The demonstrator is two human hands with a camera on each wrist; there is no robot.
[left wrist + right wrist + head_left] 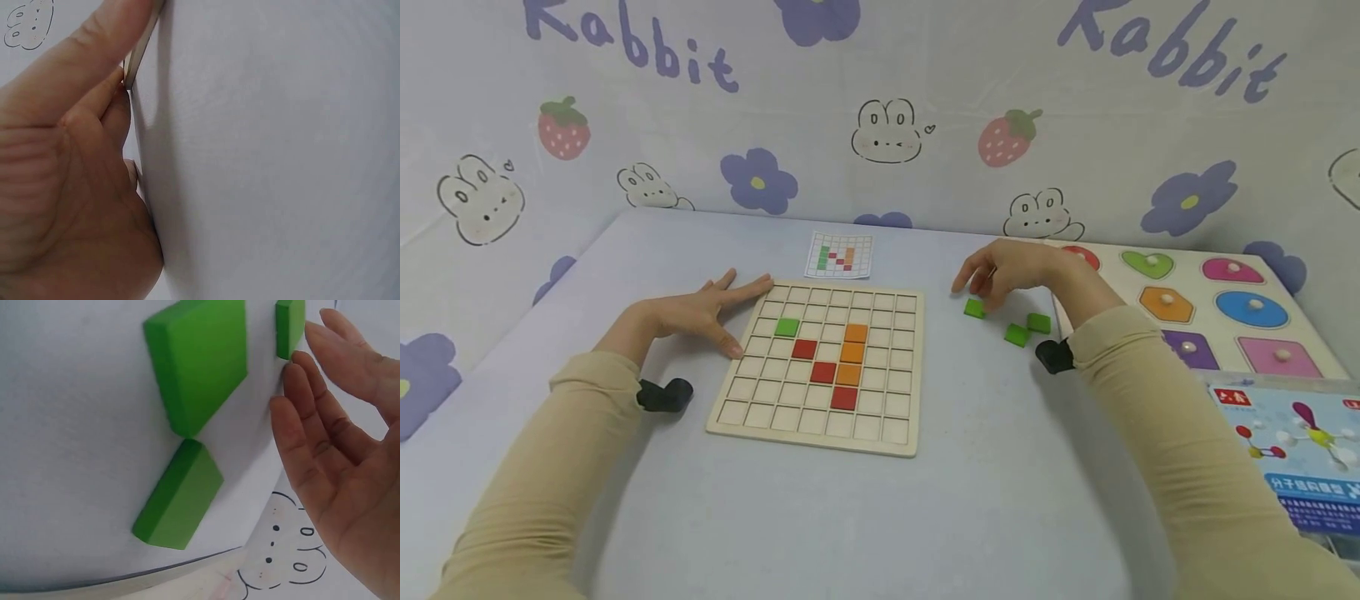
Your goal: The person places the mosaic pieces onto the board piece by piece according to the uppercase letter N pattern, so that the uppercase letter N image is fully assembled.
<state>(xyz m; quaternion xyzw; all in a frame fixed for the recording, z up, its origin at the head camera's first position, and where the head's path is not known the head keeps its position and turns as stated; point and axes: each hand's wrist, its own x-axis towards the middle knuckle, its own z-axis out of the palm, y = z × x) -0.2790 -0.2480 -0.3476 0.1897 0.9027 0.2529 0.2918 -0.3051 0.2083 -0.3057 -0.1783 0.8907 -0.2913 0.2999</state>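
Note:
My left hand (694, 317) rests with spread fingers at the left edge of a wooden grid board (771, 392); its thumb and index finger touch the rim. On the board sit a green tile (787, 327), several orange tiles (853, 353) in a column and red tiles (823, 372) along a diagonal. Over the table to the right, my right hand (1018, 265) reaches down with loosely bent fingers. Its fingertips are at a green square tile (290, 328), with no clear grip on it. Two more green tiles (197, 362) lie nearer the wrist, touching or almost touching.
Behind the board lies a small card (862, 250) printed with a coloured grid pattern. A knobbed shape puzzle (1202, 337) lies at the right, partly behind my right forearm. In front of it is a boxed molecular model set (1292, 467). A printed cloth (955, 75) hangs behind.

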